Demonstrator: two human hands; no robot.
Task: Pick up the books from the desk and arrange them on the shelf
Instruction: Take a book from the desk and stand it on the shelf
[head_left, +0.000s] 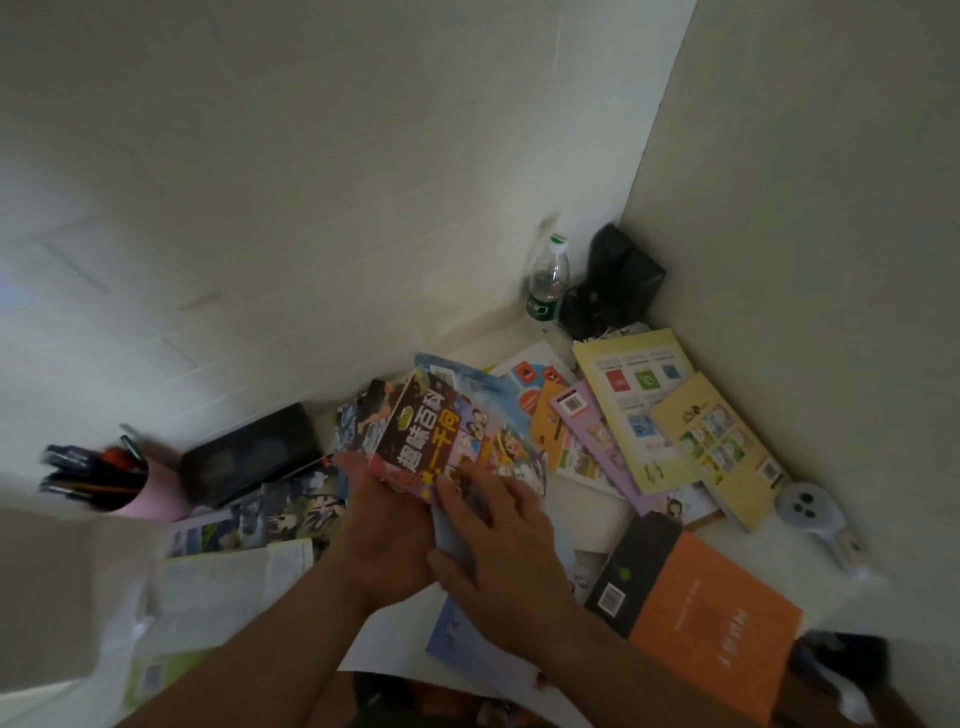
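Note:
Both hands hold a small stack of colourful books (431, 431) lifted above the desk, a dark cover with large Chinese letters on top. My left hand (384, 535) grips the stack's lower left edge from beneath. My right hand (498, 530) lies over its lower right corner, fingers spread on the covers. Around them on the white desk (587, 509) lie more books: yellow ones (639, 410) and a purple one (597, 447) at the right, an orange and black book (701, 608) at the lower right, pale booklets (223, 577) at the left. No shelf is in view.
A pink cup of pens (109, 483) and a black case (249, 452) stand at the left. A water bottle (548, 286) and a black bag (618, 280) fill the far corner where two walls meet. A small pale fan-like gadget (810, 506) lies at the right wall.

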